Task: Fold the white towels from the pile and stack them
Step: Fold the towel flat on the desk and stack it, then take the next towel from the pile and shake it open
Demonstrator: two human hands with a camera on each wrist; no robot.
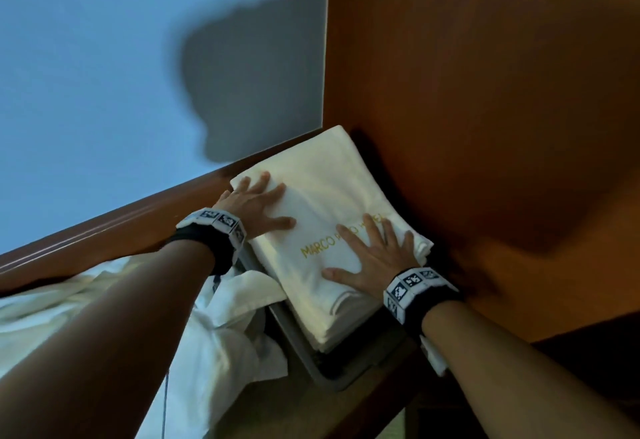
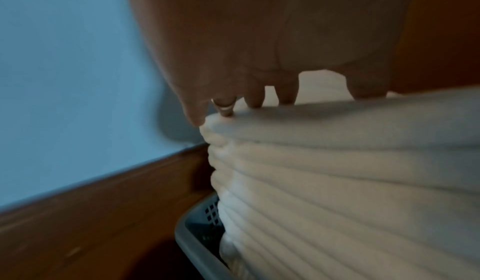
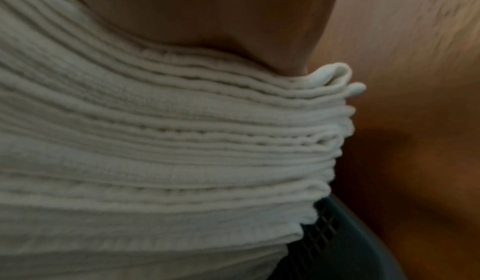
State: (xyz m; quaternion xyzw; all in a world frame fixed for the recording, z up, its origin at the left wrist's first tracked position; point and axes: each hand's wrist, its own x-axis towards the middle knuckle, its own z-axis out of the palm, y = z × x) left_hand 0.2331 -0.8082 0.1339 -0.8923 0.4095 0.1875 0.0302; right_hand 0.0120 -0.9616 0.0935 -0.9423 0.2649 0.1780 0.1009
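Left hand: I am laying my left hand [image 1: 255, 203] flat on the far left part of the top towel [image 1: 325, 203], fingers [image 2: 254, 97] straight and spread wide, holding nothing; the little finger is reaching the towel's left edge.
Right hand: I am pressing my right hand [image 1: 372, 258] flat on the near right part of the same towel, fingers straight and fanned out, thumb pointing left, gripping nothing.
Top towel: it is lying folded and flat, with gold lettering [image 1: 322, 244] running across it between my hands; my right fingers are covering part of the words.
Stack: the top towel is sitting on a tall stack of folded towels [image 3: 166, 161], whose layered edges are showing in both wrist views; a couple of folds are poking out at the right corner just beside my right hand.
Basket: the stack is standing in a grey basket [image 1: 308, 359] with a grid of holes in its wall, and it is rising well above the rim.
Pile: loose white towels [image 1: 221, 334] are lying crumpled to the left of the basket, under my left forearm, one flap touching the stack's side.
Surroundings: a wooden panel [image 1: 485, 92] is standing just right of the stack, a wooden rail [image 1: 121, 227] is running behind it, and a pale blue wall [image 1: 86, 75] is carrying a shadow above.
Wrists: I am wearing black bands with black-and-white square markers on both wrists.
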